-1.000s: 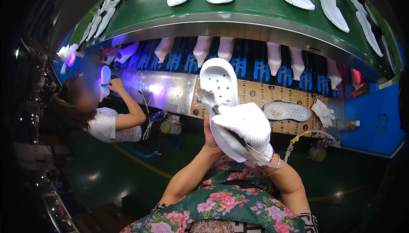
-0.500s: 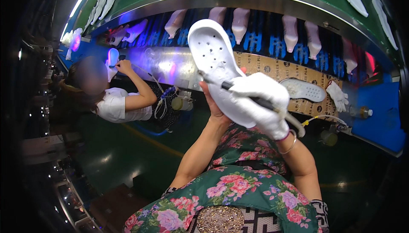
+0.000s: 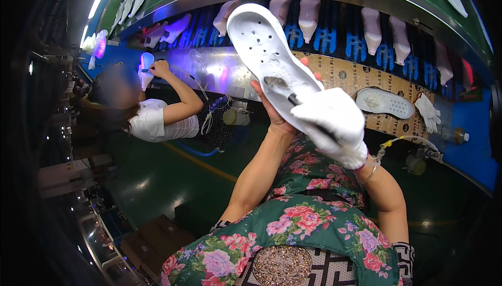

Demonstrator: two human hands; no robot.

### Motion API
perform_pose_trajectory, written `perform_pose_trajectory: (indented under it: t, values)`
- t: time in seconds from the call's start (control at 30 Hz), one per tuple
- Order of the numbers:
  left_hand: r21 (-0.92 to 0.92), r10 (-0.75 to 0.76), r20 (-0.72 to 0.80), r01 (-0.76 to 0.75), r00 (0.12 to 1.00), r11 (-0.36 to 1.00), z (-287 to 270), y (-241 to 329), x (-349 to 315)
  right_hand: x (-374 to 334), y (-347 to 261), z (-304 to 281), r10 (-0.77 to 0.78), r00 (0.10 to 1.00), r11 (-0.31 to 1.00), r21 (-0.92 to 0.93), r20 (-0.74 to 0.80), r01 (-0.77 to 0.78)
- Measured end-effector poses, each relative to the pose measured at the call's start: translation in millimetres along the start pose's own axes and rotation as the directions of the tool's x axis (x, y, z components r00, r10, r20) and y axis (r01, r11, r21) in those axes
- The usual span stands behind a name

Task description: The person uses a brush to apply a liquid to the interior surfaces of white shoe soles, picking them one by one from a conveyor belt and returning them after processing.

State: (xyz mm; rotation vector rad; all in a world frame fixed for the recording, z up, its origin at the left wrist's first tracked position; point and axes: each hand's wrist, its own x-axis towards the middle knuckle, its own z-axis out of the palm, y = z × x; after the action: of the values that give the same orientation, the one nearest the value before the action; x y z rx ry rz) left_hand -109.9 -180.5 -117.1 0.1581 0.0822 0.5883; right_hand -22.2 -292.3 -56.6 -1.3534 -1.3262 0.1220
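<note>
My bare left hand [image 3: 276,112] is closed around a white shoe sole [image 3: 260,45] from beneath and holds it tilted up before me. The sole has a raised rim and several small round holes in its wide far end. My right hand [image 3: 337,124], in a white glove, is closed on a dark-handled brush [image 3: 277,83]. Its bristles touch the sole's inner face near the middle, beside a whitish wet-looking patch. The glove covers the sole's near end.
A second sole [image 3: 385,103] and a white glove [image 3: 428,112] lie on brown printed cardboard [image 3: 348,74]. Pink-white shoe forms [image 3: 371,32] hang over blue holders behind. A jar [image 3: 415,164] with a tube hangs at right. Another person [image 3: 157,118] works at left.
The brush tip has moved from the sole's left edge toward its middle. The sole sits slightly higher in view, and the surroundings have shifted right with my head.
</note>
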Motion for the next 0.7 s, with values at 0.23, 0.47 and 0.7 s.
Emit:
perform_pose_trajectory:
  t: [0.23, 0.47, 0.7]
  values:
    - [-0.02, 0.076, -0.037, -0.077, 0.996, 0.997, 2, 0, 10, -10, 6, -3, 0.365, 0.927, 0.878, 0.301, 0.081, -0.372]
    - [0.038, -0.128, 0.164, 0.124, 0.978, 0.992, -22, 15, 13, -9, 3, 0, 0.057, 0.988, 0.963, 0.252, 0.146, -0.093]
    - [0.106, -0.061, 0.025, 0.058, 0.998, 0.993, -21, 20, 9, -12, 4, 0, 0.011, 0.991, 0.995, 0.097, 0.133, -0.024]
